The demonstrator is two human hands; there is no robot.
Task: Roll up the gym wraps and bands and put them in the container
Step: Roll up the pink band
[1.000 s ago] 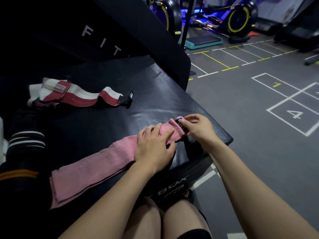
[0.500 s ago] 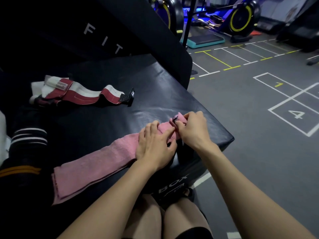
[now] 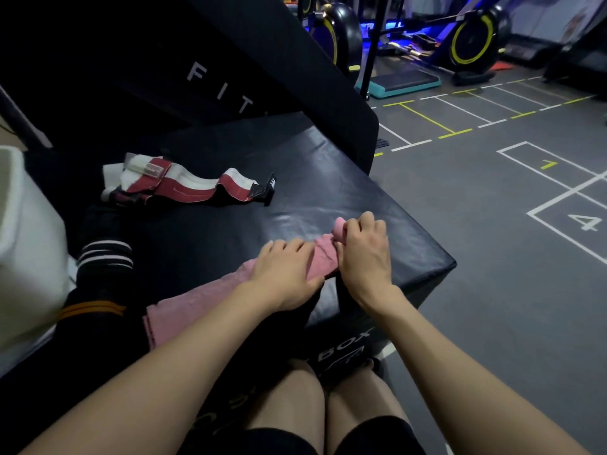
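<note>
Right fingers (image 3: 358, 226) around pink wrap's (image 3: 210, 293) rolled end

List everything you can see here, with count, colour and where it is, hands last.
pink wrap: 1, pink, flat across the near part of the box top, far end starting to roll
red and white wrap: 1, red and white, unrolled, far left of the box top
dark striped bands: count unclear, black with white and orange stripes, left edge
container: 1, white, far left
padded box: 1, black, under everything
left hand: 1, pressing flat on the pink wrap
right hand: 1, pinching the rolled end
</note>
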